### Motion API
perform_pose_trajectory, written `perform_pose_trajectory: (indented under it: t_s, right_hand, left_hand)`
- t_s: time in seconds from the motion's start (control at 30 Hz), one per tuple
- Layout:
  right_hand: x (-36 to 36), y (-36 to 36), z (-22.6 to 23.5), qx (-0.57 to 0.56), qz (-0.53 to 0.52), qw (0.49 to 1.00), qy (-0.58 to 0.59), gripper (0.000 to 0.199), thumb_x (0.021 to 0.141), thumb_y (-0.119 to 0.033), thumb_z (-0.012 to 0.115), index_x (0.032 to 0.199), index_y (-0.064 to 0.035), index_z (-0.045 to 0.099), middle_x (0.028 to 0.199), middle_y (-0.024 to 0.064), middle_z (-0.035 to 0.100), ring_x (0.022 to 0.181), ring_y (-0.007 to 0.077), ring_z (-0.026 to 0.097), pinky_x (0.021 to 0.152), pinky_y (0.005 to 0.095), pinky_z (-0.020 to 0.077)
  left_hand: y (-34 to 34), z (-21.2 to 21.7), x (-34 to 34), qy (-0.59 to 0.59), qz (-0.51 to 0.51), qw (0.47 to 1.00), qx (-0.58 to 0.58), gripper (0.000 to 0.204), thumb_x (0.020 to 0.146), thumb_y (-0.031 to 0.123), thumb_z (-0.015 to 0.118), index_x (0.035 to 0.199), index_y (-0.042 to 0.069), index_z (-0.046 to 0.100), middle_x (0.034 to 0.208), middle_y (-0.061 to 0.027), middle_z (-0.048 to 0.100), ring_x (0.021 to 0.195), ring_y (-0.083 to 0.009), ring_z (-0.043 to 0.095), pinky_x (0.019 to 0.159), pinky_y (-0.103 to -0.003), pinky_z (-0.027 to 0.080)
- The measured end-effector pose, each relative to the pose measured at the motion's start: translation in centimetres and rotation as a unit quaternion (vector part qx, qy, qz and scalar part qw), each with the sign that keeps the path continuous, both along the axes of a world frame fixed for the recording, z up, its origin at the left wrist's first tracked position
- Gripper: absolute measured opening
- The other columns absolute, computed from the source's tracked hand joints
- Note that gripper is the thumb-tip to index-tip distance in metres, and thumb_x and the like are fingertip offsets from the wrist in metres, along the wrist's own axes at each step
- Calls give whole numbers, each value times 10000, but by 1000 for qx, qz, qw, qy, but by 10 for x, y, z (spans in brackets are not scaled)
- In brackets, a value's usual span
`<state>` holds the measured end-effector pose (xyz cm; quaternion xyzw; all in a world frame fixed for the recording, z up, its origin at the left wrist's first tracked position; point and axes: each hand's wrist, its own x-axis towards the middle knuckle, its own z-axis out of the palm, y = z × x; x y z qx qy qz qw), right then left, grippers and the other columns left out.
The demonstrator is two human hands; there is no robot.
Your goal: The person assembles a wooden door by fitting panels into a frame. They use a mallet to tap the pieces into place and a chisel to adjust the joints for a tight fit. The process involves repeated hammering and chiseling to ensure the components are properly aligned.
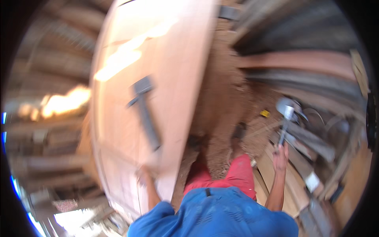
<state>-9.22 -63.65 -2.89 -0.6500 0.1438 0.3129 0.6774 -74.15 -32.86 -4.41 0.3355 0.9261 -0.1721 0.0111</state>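
Note:
My left hand [145,176], smeared by motion, is at the near left part of a broad pale wooden panel [177,85]; its fingers cannot be made out. Farther up the panel lies a dark grey tool [147,118] with a long straight bar and a wide blocky head. On the right, my right hand [280,157] is closed at the lower end of a thin-handled tool that looks like a hammer [284,128]. Its pale, short head points away from me, in front of a round grey thing [282,104] on the ground.
Brown earth [221,102] runs between the panel and stacked boards [300,61] at the right. A small yellow object [265,113] lies there. Planks [292,177] and offcuts lie by my right arm. More timber [51,166], blurred, fills the left side.

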Motion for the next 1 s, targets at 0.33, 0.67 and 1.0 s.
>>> perform_pose_trajectory:
  t_s: [0.33, 0.67, 1.0]
  right_hand:
    - [-244, 250, 157, 99, 601, 782, -133, 434, 830, -109, 695, 1223, 27, 573, 942, 29, 627, 799, 115, 600, 764, 279, 523]
    - [-527, 415, 99, 99, 773, 578, -244, 789, 919, -73, 604, 1625, -71, 252, 1264, 242, 667, 1094, 372, 686, 917, 420, 536]
    - [-611, 485, 51, 13, 789, 536, -300, 727, 917, -151, 588, 1597, -110, 333, 1144, 275, 701, 1051, 451, 682, 921, 527, 530]
  left_hand:
    - [4, 63, 81, -211, 79, 966, 127, 910, 848, 459, 683, 1592, 148, 262, 1582, -385, 136, 1380, -557, 261, 1108, -668, 279]
    - [51, 53, -39, -497, -83, 788, 353, 668, 996, 380, 587, 1528, 29, 388, 1257, -272, 625, 1169, -381, 611, 1030, -487, 445]
    - [167, 47, -80, -619, 29, 727, 296, 630, 1047, 352, 526, 1562, 43, 336, 1201, -216, 670, 996, -276, 676, 861, -386, 543]
